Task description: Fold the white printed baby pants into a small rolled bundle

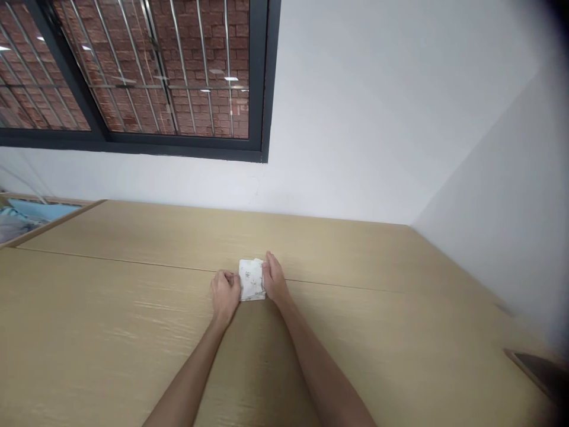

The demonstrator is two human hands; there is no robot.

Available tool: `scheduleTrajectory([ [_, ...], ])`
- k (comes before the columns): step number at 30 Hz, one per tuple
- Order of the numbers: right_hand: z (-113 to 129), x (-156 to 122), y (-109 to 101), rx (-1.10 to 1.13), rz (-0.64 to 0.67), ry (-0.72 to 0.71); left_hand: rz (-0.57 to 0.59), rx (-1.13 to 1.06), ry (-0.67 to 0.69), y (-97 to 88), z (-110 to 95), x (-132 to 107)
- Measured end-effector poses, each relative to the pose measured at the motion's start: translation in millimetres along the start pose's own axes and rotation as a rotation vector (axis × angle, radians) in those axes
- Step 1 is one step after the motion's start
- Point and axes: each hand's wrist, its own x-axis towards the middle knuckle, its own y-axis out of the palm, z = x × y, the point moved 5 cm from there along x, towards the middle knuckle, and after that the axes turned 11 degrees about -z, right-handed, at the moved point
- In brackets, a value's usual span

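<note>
A small folded white cloth (251, 280) with a faint dark print lies on the wooden surface (249, 356), its layers slightly uneven at the right and bottom edges. My left hand (225, 292) is closed at the cloth's left edge, with curled fingers and the fingertips against it. On the opposite side, my right hand (274, 279) has its fingers together along the right edge and covers part of it. The thumb side of that hand touches the cloth.
A thin seam runs across the board behind my hands. Beyond it stands a white wall (347, 136) with a dark-framed barred window (262, 89). Blue fabric (44, 209) lies past a wooden rim at the far left. A dark opening (533, 367) shows at the lower right.
</note>
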Motion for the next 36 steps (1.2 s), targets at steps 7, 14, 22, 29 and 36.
scheduleTrajectory([
  [7,9,1,-10,-0.037,-0.105,-0.023,0.113,0.164,0.037,11.3,-3,-9],
  [14,12,-3,-8,-0.090,-0.039,-0.024,0.215,0.146,0.070,18.2,2,-6],
  [22,39,-21,-26,-0.078,-0.002,0.031,0.350,-0.103,0.061,-1.5,-12,-15],
  [29,111,-111,-53,0.145,0.188,0.039,0.558,-0.325,0.045,-121.3,-23,-65],
  [36,218,-203,-65,0.631,0.467,0.372,0.577,-0.295,-0.133,-273.3,-11,-102],
])
